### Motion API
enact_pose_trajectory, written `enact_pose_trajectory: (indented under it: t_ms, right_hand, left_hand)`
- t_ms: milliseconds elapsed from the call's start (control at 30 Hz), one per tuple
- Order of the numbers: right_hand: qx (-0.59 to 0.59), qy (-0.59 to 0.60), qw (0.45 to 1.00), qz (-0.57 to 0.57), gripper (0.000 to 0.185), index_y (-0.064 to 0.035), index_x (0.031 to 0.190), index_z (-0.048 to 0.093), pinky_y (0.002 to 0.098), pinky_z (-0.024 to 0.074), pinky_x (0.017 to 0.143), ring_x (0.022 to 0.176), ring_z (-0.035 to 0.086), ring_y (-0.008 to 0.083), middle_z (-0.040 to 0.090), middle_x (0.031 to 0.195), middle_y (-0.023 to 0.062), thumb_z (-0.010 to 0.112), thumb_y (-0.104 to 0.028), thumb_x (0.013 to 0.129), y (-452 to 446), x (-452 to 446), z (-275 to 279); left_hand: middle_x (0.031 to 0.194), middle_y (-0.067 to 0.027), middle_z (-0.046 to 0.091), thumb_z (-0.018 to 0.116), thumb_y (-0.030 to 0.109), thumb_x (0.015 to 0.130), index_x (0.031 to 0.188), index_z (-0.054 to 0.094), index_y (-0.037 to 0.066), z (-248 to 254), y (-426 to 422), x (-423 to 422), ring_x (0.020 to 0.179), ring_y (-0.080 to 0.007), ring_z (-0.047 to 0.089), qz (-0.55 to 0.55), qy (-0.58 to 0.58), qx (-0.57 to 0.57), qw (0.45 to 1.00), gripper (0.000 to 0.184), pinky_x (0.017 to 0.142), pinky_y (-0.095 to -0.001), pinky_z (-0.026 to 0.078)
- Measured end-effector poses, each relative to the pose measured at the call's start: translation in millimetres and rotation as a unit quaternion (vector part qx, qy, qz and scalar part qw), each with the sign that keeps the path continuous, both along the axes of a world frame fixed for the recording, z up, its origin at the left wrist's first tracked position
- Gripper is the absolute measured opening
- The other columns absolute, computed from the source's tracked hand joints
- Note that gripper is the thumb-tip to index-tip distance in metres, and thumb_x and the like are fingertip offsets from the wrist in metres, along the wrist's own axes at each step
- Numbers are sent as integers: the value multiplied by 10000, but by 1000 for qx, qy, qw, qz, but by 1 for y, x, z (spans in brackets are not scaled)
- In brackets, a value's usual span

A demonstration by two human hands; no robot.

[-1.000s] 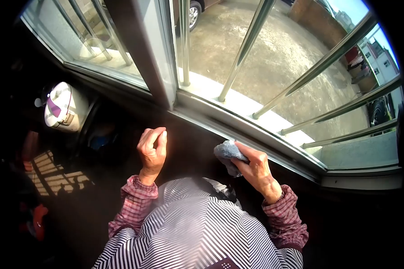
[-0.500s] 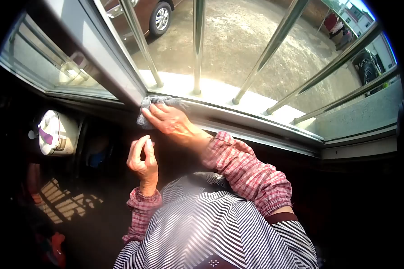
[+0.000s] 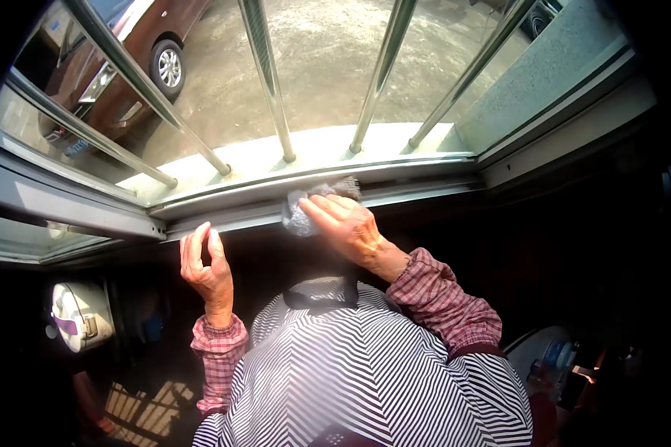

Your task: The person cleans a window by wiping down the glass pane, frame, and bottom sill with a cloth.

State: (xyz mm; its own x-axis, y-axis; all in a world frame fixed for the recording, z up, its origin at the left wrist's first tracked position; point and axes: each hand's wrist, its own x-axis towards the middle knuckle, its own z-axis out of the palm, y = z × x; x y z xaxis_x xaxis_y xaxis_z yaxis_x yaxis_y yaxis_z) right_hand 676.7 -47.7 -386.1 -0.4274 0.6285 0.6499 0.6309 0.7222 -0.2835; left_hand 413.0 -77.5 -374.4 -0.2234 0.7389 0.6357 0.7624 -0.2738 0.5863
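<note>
My right hand (image 3: 350, 229) presses a crumpled grey cloth (image 3: 300, 216) onto the window track (image 3: 246, 216), near the middle of the sill. The fingers lie over the cloth and cover part of it; its far edge is blurred. To the left, my left hand (image 3: 207, 268) is held up in front of the track, near the lower end of the sliding window frame (image 3: 89, 206). Its fingers are bent and the thumb stands slightly apart from them, with nothing visible between. Checked sleeves cover both forearms.
Metal bars (image 3: 268, 82) stand beyond the track on a pale outer ledge (image 3: 320, 145). Outside is a parked brown car (image 3: 138, 63). Below left sits a white appliance with a handle (image 3: 82, 316). A plastic bottle (image 3: 558, 353) is at the lower right, in shadow.
My right hand has slid the cloth rightward along the track, away from the window frame's corner. The view has turned right. My left hand stays raised, its fingertips now farther from the cloth.
</note>
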Motion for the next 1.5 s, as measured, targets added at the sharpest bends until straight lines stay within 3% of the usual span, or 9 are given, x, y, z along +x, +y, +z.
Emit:
enact_pose_trajectory:
  t_ms: [267, 400, 733, 900, 1000, 1033, 1067, 1333, 1500]
  right_hand:
    - [-35, 99, 948, -300, 429, 12, 1216, 655, 387, 559, 860, 1015, 684, 378, 694, 1083, 230, 686, 27, 788, -38, 149, 20]
    - [-95, 391, 863, -305, 379, 23, 1275, 647, 274, 511, 899, 1020, 642, 120, 727, 1130, 60, 697, -23, 902, -39, 194, 69]
    - [343, 255, 859, -282, 395, -22, 1239, 664, 308, 507, 911, 986, 681, 195, 733, 1064, 110, 690, -299, 959, 13, 208, 399]
    - [396, 222, 843, -290, 434, -8, 1140, 683, 349, 535, 850, 932, 701, 272, 731, 1011, 185, 676, -397, 947, 48, 199, 500]
    - [477, 132, 777, -388, 461, -5, 1201, 659, 377, 542, 864, 985, 686, 311, 709, 1075, 187, 700, -380, 938, 97, 194, 468]
    - [508, 141, 823, -214, 422, -5, 1223, 643, 401, 550, 857, 971, 683, 324, 696, 1092, 195, 724, -294, 926, 89, 174, 447]
    - [537, 88, 795, -268, 414, -5, 1242, 629, 401, 549, 857, 967, 679, 340, 684, 1097, 200, 752, -203, 900, 85, 163, 419]
    - [290, -356, 888, -3, 529, -106, 1362, 584, 276, 574, 806, 1107, 639, 199, 638, 1207, 90, 617, -133, 834, 36, 74, 128]
    - [409, -209, 887, -35, 507, -93, 1274, 653, 301, 616, 736, 1022, 709, 235, 679, 1141, 137, 745, -126, 776, 35, 89, 242]
  left_hand:
    - [877, -142, 638, 665, -9, 888, 1051, 647, 2, -6, 20, 42, 812, -318, 597, -121, 34, 20, 992, 165, 743, -392, 493]
    - [923, -162, 631, 648, -25, 869, 1052, 640, -12, -3, 33, 43, 848, -360, 591, -121, 58, 90, 987, 184, 779, -439, 486]
    - [986, -187, 612, 648, -23, 844, 1025, 645, -47, 71, 63, 48, 927, -378, 585, -112, 118, 244, 956, 183, 838, -474, 483]
    - [1190, -207, 595, 646, 15, 872, 1138, 625, -15, 104, 79, 33, 1108, -400, 576, -40, 178, 317, 931, 269, 921, -483, 480]
    - [1345, -231, 549, 634, 28, 897, 1223, 599, -9, 119, 85, 23, 1238, -425, 525, -1, 189, 334, 923, 330, 1023, -499, 436]
    - [1374, -233, 538, 630, 23, 902, 1240, 591, -10, 125, 88, 23, 1265, -431, 512, 11, 188, 343, 920, 342, 1051, -505, 421]
    - [1430, -238, 500, 619, 35, 919, 1283, 575, -6, 129, 92, 20, 1305, -439, 487, 8, 190, 351, 917, 369, 1080, -514, 397]
    - [1543, -224, 394, 627, 184, 964, 1438, 461, 36, 157, 114, 21, 1436, -422, 361, 0, 280, 352, 893, 524, 1159, -552, 277]
    - [1557, -244, 373, 548, 314, 1014, 1438, 473, 37, 165, 123, 24, 1467, -416, 323, 32, 314, 350, 882, 511, 1179, -571, 207]
